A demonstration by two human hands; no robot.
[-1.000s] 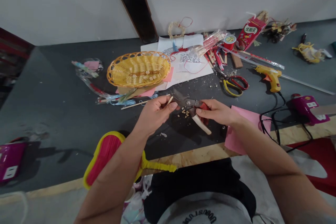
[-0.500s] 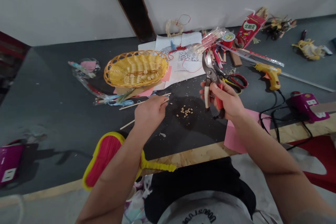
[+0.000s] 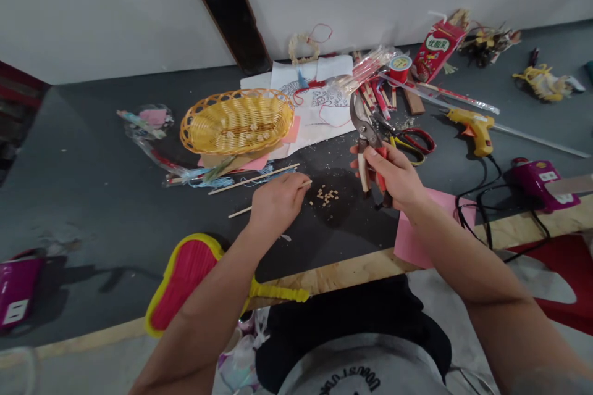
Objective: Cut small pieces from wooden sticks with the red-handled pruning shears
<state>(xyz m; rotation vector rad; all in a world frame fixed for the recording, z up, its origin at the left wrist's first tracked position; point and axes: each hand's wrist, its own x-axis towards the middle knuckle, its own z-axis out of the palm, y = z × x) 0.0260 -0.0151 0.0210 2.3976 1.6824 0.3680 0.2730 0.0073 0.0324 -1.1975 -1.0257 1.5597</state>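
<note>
Wooden stick (image 3: 241,212) in left hand (image 3: 278,203) (nearer crumbs (image 3: 327,196))

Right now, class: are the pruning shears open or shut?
Open: the pruning shears have blades apart above the right hand, handles spread.

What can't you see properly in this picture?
In the head view:
The pruning shears' grip: hidden by the right hand.
The wooden stick's middle: hidden by the left hand.
The crumbs: too small to identify.
The magenta power socket: cut off by the left edge.
</note>
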